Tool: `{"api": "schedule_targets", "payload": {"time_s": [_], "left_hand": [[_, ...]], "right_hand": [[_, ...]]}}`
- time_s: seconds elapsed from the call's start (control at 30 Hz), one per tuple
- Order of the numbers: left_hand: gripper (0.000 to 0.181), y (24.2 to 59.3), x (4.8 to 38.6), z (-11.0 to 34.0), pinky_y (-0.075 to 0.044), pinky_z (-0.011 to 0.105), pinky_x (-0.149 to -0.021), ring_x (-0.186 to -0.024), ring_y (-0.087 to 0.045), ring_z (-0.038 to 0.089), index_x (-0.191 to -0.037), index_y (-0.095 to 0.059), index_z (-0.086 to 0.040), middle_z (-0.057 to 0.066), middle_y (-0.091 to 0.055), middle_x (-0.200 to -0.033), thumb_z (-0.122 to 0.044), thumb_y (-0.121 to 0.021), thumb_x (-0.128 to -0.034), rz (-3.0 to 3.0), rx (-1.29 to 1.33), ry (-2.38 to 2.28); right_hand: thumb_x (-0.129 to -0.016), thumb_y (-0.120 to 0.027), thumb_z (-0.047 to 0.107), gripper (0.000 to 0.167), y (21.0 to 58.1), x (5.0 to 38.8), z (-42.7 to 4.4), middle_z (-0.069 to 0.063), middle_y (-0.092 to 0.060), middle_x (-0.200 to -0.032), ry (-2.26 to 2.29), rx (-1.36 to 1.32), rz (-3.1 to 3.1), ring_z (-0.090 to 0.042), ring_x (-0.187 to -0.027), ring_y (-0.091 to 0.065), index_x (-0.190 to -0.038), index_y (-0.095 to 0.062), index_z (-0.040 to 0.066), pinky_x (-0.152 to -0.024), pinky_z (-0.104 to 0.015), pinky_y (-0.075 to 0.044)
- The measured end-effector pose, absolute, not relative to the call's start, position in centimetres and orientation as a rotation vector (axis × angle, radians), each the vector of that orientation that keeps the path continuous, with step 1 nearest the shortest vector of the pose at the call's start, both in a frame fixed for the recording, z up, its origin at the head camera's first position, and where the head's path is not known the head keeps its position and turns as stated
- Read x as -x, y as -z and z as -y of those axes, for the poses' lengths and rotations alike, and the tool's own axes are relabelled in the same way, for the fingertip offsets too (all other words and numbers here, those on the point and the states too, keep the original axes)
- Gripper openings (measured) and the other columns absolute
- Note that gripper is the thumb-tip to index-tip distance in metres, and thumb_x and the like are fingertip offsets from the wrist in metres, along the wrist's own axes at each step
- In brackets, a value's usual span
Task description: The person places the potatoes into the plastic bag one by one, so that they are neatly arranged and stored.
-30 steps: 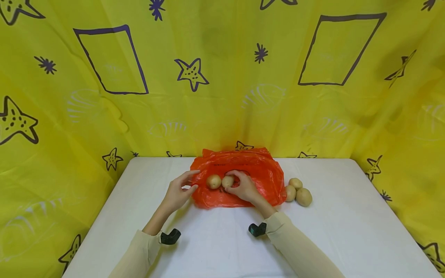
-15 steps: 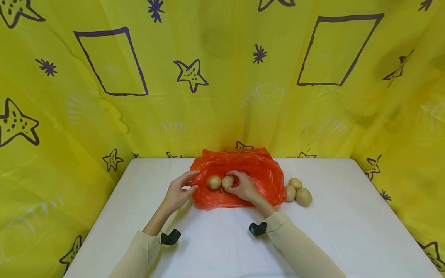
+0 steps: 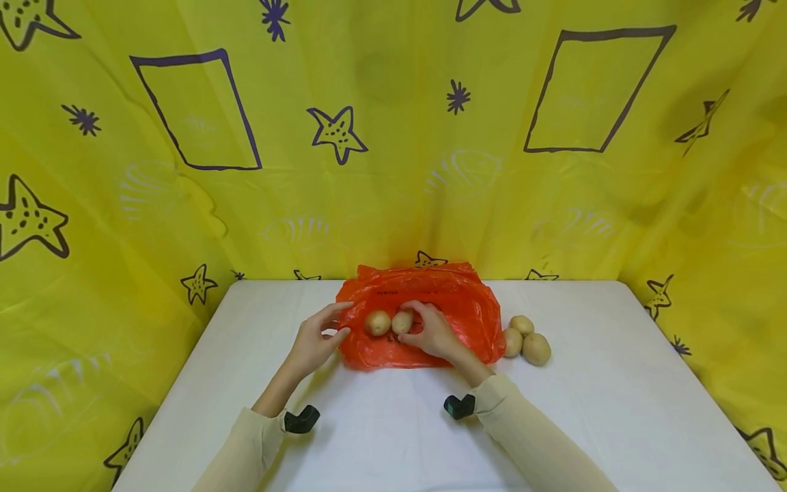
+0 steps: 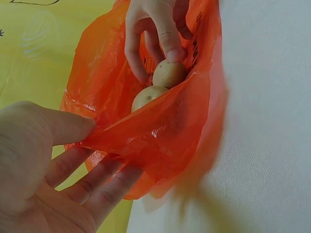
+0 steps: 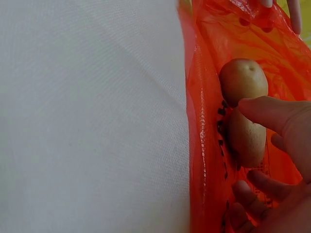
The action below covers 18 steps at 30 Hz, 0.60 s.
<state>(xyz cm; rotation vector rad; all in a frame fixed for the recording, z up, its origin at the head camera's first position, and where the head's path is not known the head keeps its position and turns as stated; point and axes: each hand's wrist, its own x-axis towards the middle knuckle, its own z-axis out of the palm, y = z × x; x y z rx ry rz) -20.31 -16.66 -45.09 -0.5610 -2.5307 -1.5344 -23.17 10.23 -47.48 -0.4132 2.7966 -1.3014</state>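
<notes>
A red plastic bag (image 3: pixel 470 331) lies with its mouth facing me, two potatoes inside. The left-hand potato (image 3: pixel 378 322) touches the smaller potato (image 3: pixel 402 322) beside it. My right hand (image 3: pixel 433 333) reaches into the bag and holds the smaller potato, its thumb (image 5: pixel 262 110) on the skin and the fingers curved round the far side. At the bag's left edge, my left hand (image 3: pixel 313 345) pinches the plastic; in the left wrist view the thumb (image 4: pixel 73 127) lies over the rim and the fingers are beneath it.
Three more potatoes (image 3: pixel 536 349) sit in a cluster against the bag's right side. The white table (image 3: pixel 369 437) ends at a yellow curtain (image 3: pixel 393 205) behind the bag. Black wrist cameras (image 3: pixel 460 406) sit on both cuffs.
The right wrist and forearm have shifted slightly to the right, while the fingers stay at the smaller potato. The left hand, bag and other potatoes have hardly moved.
</notes>
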Motion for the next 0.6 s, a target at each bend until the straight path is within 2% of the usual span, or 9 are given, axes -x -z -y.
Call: {"api": "schedule_targets", "payload": {"time_s": [0.3, 0.5, 0.6], "left_hand": [[0.045, 44.3, 19.8, 16.1, -0.060, 0.054, -0.083, -0.107, -0.067, 0.046, -0.135, -0.061, 0.004, 0.028, -0.069, -0.119, 0.012, -0.067, -0.0912, 2.529, 0.545, 1.520], [0.045, 45.1, 20.3, 16.5, -0.061, 0.046, -0.084, -0.104, -0.070, 0.037, -0.134, -0.064, -0.005, 0.020, -0.072, -0.115, 0.008, -0.070, -0.0915, 2.523, 0.563, 1.517], [0.046, 45.2, 20.4, 16.7, -0.062, 0.042, -0.084, -0.104, -0.070, 0.033, -0.135, -0.065, -0.009, 0.016, -0.072, -0.115, 0.005, -0.071, -0.0920, 2.523, 0.576, 1.524]], "right_hand": [[-0.084, -0.086, 0.018, 0.057, 47.1, 22.9, -10.3, -0.009, -0.057, -0.117, 1.272, 0.437, -2.824, -0.031, -0.107, -0.050, -0.135, -0.060, 0.016, -0.085, -0.043, -0.048], [-0.085, -0.086, 0.018, 0.057, 46.6, 22.5, -10.5, -0.011, -0.057, -0.117, 1.249, 0.476, -2.840, -0.031, -0.104, -0.050, -0.135, -0.060, 0.016, -0.080, -0.041, -0.048], [-0.085, -0.086, 0.018, 0.056, 46.4, 22.4, -10.6, -0.013, -0.057, -0.119, 1.250, 0.504, -2.836, -0.032, -0.106, -0.051, -0.135, -0.060, 0.015, -0.082, -0.043, -0.049]]}}
